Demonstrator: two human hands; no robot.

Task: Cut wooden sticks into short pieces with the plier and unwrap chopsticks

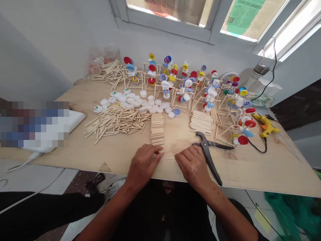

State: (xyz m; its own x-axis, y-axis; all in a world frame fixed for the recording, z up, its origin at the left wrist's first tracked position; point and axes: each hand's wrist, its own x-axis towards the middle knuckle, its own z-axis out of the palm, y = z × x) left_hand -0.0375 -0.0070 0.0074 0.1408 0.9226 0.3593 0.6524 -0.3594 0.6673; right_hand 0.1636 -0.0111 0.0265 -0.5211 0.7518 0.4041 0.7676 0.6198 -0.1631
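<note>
My left hand (144, 163) and my right hand (192, 165) rest near the front edge of a plywood table (263, 167), knuckles up. Both have their fingers curled together, and a short wooden stick (170, 157) lies between them, pinched at its two ends. Just beyond the left hand is a neat row of cut sticks (157, 128). Black cutting pliers (208, 152) lie against the right hand's outer side.
A loose heap of sticks (117, 122) and white bottle caps (132, 102) sit at left. Another stick stack (200, 122) is at right, with stick-and-cap models (190, 83) behind. A yellow glue gun (266, 126) lies far right. A white device (75, 120) sits at the left edge.
</note>
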